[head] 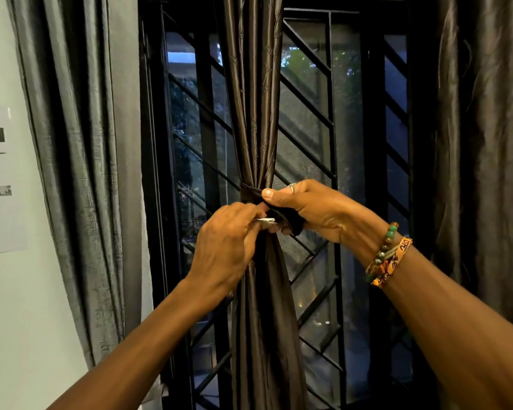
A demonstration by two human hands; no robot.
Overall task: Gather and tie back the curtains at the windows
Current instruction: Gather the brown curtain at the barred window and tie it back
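Brown and glossy, the satin curtain [255, 113] hangs gathered into one narrow column down the middle of a black metal window grille [308, 119] with slanted bars. At its waist a dark fabric tie band [248, 192] wraps around the bunched folds, and the cloth flares out again below. The right hand [308, 208] grips the band just beside the curtain: its thumb lies flat across the top, its fingers curl underneath, and a loose end of the band sticks out below its palm. The left hand [228, 241] is curled tight against the front of the gather, pinching a small silvery piece [265, 220] between thumb and fingers; what that piece is cannot be made out. The two hands touch at the knot. A silver ring [291, 187] sits on a right finger, and beaded and orange woven bracelets [387, 255] circle that wrist. A grey textured curtain [80, 173] hangs at the left beside a white wall [27, 321], and a dark brown curtain [486, 143] at the right.
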